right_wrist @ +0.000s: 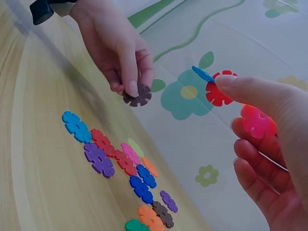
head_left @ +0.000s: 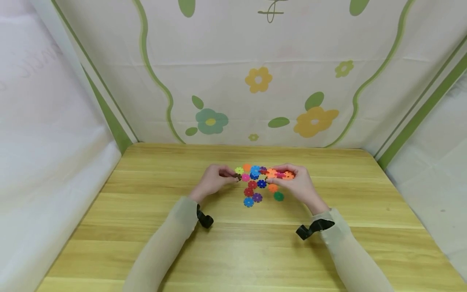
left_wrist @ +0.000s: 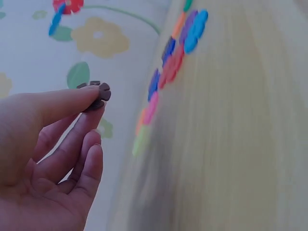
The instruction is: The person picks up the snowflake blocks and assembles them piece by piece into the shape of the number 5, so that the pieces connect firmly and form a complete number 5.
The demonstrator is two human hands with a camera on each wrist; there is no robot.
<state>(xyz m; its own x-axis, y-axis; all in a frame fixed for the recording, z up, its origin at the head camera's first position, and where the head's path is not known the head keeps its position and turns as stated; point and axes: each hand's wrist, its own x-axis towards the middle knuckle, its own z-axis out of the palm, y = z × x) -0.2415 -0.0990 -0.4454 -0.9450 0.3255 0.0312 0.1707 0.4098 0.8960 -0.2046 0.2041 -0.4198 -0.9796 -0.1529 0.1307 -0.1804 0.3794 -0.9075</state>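
My left hand [head_left: 215, 180] pinches a brown notched snowflake disc [right_wrist: 138, 96] between thumb and fingers, above the table. My right hand [head_left: 297, 184] holds a short chain of interlocked snowflake discs, also raised. At the chain's inner end a light blue disc [right_wrist: 202, 73] is slotted into a red disc [right_wrist: 219, 94], where the thumb rests. A pink-orange disc [right_wrist: 259, 121] glows behind the fingers, and an orange disc [head_left: 288, 175] shows at the outer end in the head view. The brown disc and the chain are apart.
Loose discs lie on the wooden table [head_left: 233, 251] below the hands: light blue [right_wrist: 76, 126], purple [right_wrist: 99, 160], green [head_left: 279, 196], pink [head_left: 245, 177] and several others. A flower-printed cloth [head_left: 233, 48] hangs along the table's back edge. Each wrist wears a black camera strap.
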